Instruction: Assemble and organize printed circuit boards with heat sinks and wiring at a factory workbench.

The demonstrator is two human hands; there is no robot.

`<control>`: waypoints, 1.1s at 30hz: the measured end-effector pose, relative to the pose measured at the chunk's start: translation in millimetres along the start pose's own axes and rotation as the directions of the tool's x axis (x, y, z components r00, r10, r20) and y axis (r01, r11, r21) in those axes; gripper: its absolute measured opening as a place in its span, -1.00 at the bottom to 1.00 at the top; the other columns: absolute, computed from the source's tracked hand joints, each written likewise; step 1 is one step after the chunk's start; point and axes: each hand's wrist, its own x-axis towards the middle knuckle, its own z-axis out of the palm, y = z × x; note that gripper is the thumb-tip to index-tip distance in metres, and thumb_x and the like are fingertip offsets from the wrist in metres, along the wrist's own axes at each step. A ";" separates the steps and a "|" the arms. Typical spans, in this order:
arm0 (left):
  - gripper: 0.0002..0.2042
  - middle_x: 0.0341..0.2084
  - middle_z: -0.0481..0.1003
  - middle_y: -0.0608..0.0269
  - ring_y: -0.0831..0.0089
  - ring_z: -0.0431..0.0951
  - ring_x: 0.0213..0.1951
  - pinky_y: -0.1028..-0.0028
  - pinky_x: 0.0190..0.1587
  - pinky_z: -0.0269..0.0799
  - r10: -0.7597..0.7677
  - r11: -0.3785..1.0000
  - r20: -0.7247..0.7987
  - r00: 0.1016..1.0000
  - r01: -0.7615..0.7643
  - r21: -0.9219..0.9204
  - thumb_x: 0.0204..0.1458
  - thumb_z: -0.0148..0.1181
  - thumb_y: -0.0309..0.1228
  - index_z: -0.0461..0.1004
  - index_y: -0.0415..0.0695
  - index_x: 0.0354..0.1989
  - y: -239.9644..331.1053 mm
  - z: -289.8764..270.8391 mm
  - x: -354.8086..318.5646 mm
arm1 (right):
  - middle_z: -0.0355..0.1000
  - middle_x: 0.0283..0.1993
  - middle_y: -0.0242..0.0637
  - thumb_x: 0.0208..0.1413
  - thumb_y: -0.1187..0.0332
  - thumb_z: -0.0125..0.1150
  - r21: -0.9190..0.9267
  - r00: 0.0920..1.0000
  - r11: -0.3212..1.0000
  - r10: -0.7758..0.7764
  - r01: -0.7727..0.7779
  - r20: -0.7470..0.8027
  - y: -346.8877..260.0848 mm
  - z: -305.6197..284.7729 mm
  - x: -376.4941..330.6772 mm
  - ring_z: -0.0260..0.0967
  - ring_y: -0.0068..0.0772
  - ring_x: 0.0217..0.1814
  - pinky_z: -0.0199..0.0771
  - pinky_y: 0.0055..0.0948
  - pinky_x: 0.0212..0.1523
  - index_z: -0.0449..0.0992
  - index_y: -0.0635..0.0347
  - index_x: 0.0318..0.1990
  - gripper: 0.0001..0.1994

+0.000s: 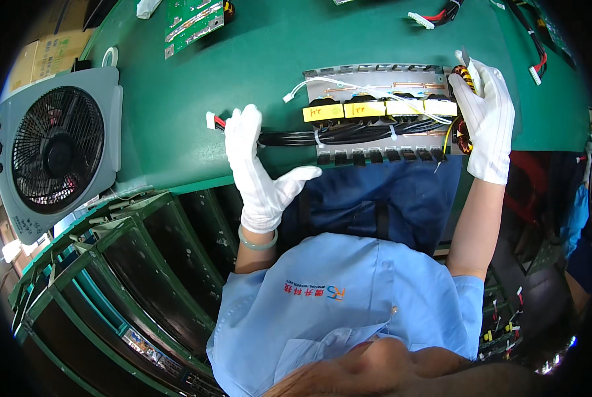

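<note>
A circuit board assembly (410, 85) lies near the table's front edge, with black clips along two sides, yellow-labelled transformers (365, 109) across its middle and copper-wound coils (465, 137) at its right end. My right hand (489, 106), in a white glove, closes around that right end beside the coils; a small grey piece shows at its fingertips. A bundle of black cables (349, 135), tied with white zip ties, runs left from the board. My gloved left hand (253, 165) is open over the cables' left part, thumb spread. Past its fingers shows a white connector (211, 120) with red wires.
A grey box fan (58, 155) stands at the left. On the green table (269, 59) lie another green circuit board (193, 26) and wire harnesses with white connectors (420, 20) at the far side. Green metal racking (130, 264) is below left.
</note>
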 end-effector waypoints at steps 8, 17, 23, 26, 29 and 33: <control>-0.34 -0.07 0.46 0.00 -0.02 0.38 0.10 0.04 0.21 0.21 0.101 0.994 -0.064 0.993 -0.098 0.046 -0.24 0.43 0.03 0.46 -0.24 -0.07 2.9 -1.7 -6.1 | 0.46 -0.16 -0.19 0.04 0.28 0.30 0.036 1.000 0.999 0.000 0.000 -0.023 4.1 1.7 -0.4 0.44 -0.27 -0.16 0.40 -0.42 -0.07 0.53 0.25 -0.04 -0.64; -0.73 -0.23 0.57 0.04 0.10 0.58 -0.16 0.24 -0.06 0.45 0.262 0.934 0.230 0.937 -0.186 -0.306 -0.04 0.27 -0.39 0.54 -0.25 -0.17 58.0 19.8 9.0 | 0.45 -0.16 -0.19 0.03 0.31 0.31 0.071 0.998 0.997 0.023 -0.020 -0.055 3.9 2.5 -4.8 0.43 -0.30 -0.15 0.39 -0.45 -0.05 0.51 0.35 -0.05 -0.64; -0.64 -0.14 0.57 0.08 0.20 0.57 -0.09 0.31 0.02 0.43 0.251 0.962 0.374 0.893 -0.188 -0.198 -0.11 0.33 -0.40 0.55 -0.23 -0.10 76.3 21.7 10.5 | 0.48 -0.13 -0.19 0.02 0.34 0.31 0.061 0.993 0.998 -0.002 0.009 -0.114 -4.2 1.2 -10.9 0.45 -0.31 -0.10 0.39 -0.44 -0.01 0.53 0.28 -0.04 -0.66; -0.78 -0.36 0.61 0.22 0.36 0.57 -0.46 0.46 -0.36 0.46 0.310 0.897 0.357 0.881 -0.147 -0.417 -0.08 0.33 -0.35 0.61 -0.17 -0.27 62.2 -3.0 4.4 | 0.49 -0.15 -0.21 -0.01 0.38 0.35 0.111 0.987 0.994 0.016 0.002 -0.157 -4.5 0.0 -12.2 0.45 -0.32 -0.13 0.41 -0.44 -0.03 0.56 0.27 -0.06 -0.67; -0.83 -0.48 0.60 0.30 0.44 0.47 -0.67 0.51 -0.57 0.33 0.324 0.852 0.383 0.865 -0.091 -0.515 -0.09 0.33 -0.37 0.61 -0.13 -0.31 49.1 -19.4 -4.3 | 0.48 -0.17 -0.21 -0.03 0.44 0.36 0.110 0.981 0.992 -0.040 0.062 -0.189 -1.7 0.8 -12.1 0.44 -0.34 -0.16 0.42 -0.44 -0.06 0.58 0.27 -0.10 -0.70; -0.85 -0.56 0.57 0.17 0.38 0.47 -0.68 0.45 -0.54 0.40 0.109 0.897 0.048 0.993 -0.077 -0.436 0.02 0.17 -0.42 0.58 -0.26 -0.36 43.1 -5.4 -16.6 | 0.48 -0.18 -0.19 -0.04 0.50 0.35 0.169 0.984 0.983 -0.045 0.074 -0.171 -2.3 -0.8 -10.5 0.43 -0.35 -0.17 0.41 -0.47 -0.07 0.59 0.28 -0.13 -0.74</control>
